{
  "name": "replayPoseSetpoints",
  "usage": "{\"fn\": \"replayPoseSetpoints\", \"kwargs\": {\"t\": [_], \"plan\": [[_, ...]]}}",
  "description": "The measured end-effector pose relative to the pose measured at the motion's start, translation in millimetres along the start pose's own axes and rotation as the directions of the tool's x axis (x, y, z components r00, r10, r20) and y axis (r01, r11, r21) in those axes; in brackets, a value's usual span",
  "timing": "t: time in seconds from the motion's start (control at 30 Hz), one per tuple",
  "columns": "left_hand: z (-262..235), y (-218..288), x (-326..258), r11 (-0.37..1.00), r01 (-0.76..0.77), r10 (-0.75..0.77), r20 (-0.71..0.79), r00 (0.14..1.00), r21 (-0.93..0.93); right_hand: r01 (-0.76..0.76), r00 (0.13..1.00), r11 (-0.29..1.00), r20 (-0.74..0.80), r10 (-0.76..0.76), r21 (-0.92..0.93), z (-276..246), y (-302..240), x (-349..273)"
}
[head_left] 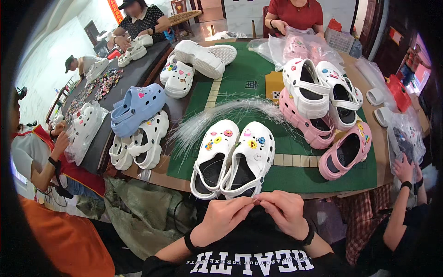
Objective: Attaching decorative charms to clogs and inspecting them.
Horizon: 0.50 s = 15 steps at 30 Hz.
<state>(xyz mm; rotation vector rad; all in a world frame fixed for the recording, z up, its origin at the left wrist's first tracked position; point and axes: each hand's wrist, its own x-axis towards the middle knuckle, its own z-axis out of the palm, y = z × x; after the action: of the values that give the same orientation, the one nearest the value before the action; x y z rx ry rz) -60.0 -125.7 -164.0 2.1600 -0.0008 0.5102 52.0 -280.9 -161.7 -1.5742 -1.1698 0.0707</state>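
Observation:
My left hand (pixel 220 221) and my right hand (pixel 287 216) meet fingertip to fingertip in front of me. Both are pinched closed; whatever lies between the fingers is too small to make out. Just beyond them, a pair of white clogs (pixel 218 147) stands side by side, heel straps toward me. Colourful charms dot their toes. Behind this pair, a loose bundle of thin clear plastic strands (pixel 217 115) fans across the green mat (pixel 295 173).
White clogs (pixel 308 106) are piled on pink clogs (pixel 325 165) at right. Blue clogs (pixel 140 102) rest on white ones at left. Beyond lie more white clogs (pixel 179 83) and loose charms (pixel 107 82). Co-workers sit around; one in red handles bagged pink clogs (pixel 295 46).

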Motion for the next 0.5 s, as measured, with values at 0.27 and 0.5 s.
{"fn": "replayPoseSetpoints", "kwargs": {"t": [0.27,0.5], "plan": [[-2.8,0.8,4.1,0.987,-0.111,0.111,0.006,0.994,0.114,-0.006,1.000,1.000,-0.031,0.005,-0.026,4.7,4.7,0.2],[1.4,5.2,-1.5,0.947,0.233,-0.250,-0.051,0.967,-0.219,0.046,0.998,0.986,-0.042,-0.053,-0.160,8.7,0.7,1.5]]}}
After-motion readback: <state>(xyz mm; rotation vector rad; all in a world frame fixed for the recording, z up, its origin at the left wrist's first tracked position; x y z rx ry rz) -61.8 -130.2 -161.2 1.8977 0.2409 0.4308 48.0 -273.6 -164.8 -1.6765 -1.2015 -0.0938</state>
